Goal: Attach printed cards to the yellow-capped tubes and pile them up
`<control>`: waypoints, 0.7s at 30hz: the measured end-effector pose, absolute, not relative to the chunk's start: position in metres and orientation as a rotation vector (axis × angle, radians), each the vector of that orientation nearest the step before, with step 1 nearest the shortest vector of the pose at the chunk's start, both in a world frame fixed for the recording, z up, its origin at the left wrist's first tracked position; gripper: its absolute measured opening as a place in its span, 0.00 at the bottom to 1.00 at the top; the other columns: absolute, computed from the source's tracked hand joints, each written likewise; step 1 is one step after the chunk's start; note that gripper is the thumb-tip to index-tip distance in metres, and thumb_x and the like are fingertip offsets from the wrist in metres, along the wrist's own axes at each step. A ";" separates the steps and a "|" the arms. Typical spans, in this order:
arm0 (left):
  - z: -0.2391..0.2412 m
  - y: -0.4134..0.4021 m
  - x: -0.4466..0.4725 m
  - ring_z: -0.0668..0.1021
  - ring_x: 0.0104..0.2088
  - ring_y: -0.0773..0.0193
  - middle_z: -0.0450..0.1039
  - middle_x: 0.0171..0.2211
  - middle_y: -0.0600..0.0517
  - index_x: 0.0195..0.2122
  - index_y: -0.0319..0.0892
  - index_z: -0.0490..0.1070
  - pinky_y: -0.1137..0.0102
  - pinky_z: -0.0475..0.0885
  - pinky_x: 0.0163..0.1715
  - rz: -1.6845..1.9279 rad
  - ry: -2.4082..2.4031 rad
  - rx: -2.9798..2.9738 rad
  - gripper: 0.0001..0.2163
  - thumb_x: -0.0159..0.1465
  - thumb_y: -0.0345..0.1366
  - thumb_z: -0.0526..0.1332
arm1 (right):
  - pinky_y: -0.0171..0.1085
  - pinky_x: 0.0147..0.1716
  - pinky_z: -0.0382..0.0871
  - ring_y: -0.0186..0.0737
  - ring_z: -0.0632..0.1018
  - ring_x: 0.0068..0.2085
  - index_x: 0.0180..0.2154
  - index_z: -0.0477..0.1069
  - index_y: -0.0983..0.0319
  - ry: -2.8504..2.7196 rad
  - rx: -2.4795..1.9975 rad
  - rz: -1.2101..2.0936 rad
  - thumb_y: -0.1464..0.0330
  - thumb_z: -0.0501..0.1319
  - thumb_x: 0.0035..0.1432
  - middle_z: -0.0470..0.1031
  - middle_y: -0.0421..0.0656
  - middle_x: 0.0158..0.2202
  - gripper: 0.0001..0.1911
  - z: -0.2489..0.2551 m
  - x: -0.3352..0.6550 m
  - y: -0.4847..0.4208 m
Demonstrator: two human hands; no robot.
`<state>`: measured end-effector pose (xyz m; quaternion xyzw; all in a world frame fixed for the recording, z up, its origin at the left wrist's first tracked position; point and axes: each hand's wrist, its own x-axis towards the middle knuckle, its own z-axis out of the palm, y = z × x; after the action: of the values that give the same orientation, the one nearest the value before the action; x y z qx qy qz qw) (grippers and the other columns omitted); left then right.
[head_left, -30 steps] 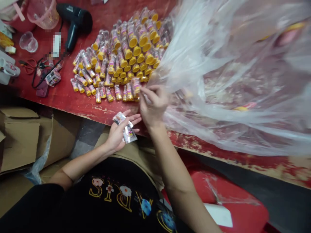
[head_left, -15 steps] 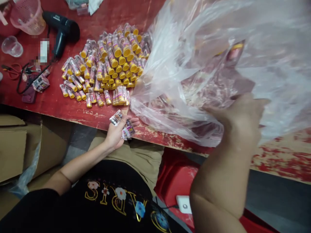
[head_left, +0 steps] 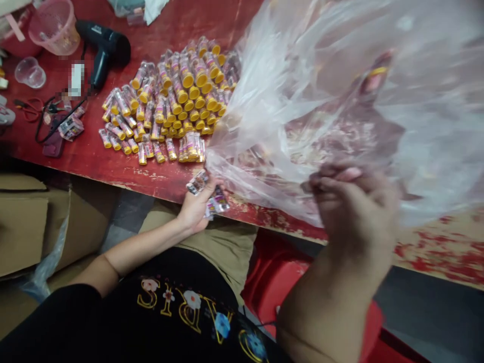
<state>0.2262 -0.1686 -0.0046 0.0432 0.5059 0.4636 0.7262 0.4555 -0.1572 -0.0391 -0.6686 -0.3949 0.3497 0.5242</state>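
Note:
Low at the table's front edge, my left hand (head_left: 195,205) is closed on several small printed plastic sleeves (head_left: 219,200), pressed under the thumb. My right hand (head_left: 357,206) is in front of a large clear plastic bag (head_left: 260,101). Its fingers are pinched together and slightly blurred; a small dark bit shows at their tips, but I cannot make out what it is. Left of the bag lies a pile of small clear tubes (head_left: 185,96) with yellow ends and pink printed wraps, their yellow ends mostly facing me. Inside the bag, another yellow-banded tube (head_left: 375,78) shows through the film.
A dark hair dryer (head_left: 104,48) lies behind the pile at the left. Near it are a pink basket (head_left: 56,30), a clear plastic cup (head_left: 31,73) and red-handled scissors (head_left: 30,108). Cardboard boxes (head_left: 22,227) stand below the table's left side. A red stool (head_left: 278,275) is beneath.
My right hand has drawn back from the bag towards me, its fingers now pinched. My left hand, still holding the sleeves, has shifted slightly right. The view has moved a little.

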 end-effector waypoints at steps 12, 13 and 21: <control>-0.013 -0.175 0.236 0.71 0.25 0.73 0.76 0.28 0.56 0.32 0.38 0.75 0.74 0.65 0.25 1.132 1.167 0.279 0.24 0.43 0.45 0.83 | 0.34 0.30 0.75 0.33 0.77 0.28 0.36 0.79 0.61 -0.872 -1.405 1.010 0.53 0.76 0.51 0.78 0.40 0.29 0.20 -0.040 0.340 -0.187; -0.012 -0.175 0.236 0.71 0.25 0.73 0.76 0.28 0.57 0.32 0.39 0.75 0.74 0.64 0.24 1.149 1.160 0.277 0.24 0.43 0.45 0.83 | 0.33 0.29 0.75 0.32 0.75 0.26 0.36 0.78 0.62 -0.844 -1.403 1.010 0.53 0.76 0.51 0.76 0.39 0.27 0.20 -0.038 0.339 -0.186; -0.008 -0.167 0.237 0.81 0.36 0.65 0.79 0.32 0.54 0.33 0.39 0.75 0.68 0.75 0.44 1.242 1.110 0.204 0.19 0.47 0.38 0.81 | 0.31 0.22 0.67 0.26 0.64 0.19 0.32 0.73 0.61 -0.804 -1.405 0.982 0.48 0.74 0.52 0.63 0.31 0.20 0.24 -0.041 0.336 -0.185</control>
<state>0.2374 -0.1668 -0.0083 0.0906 0.4920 0.5508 0.6681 0.3362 -0.1845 -0.0407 -0.6023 -0.3447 0.4210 0.5841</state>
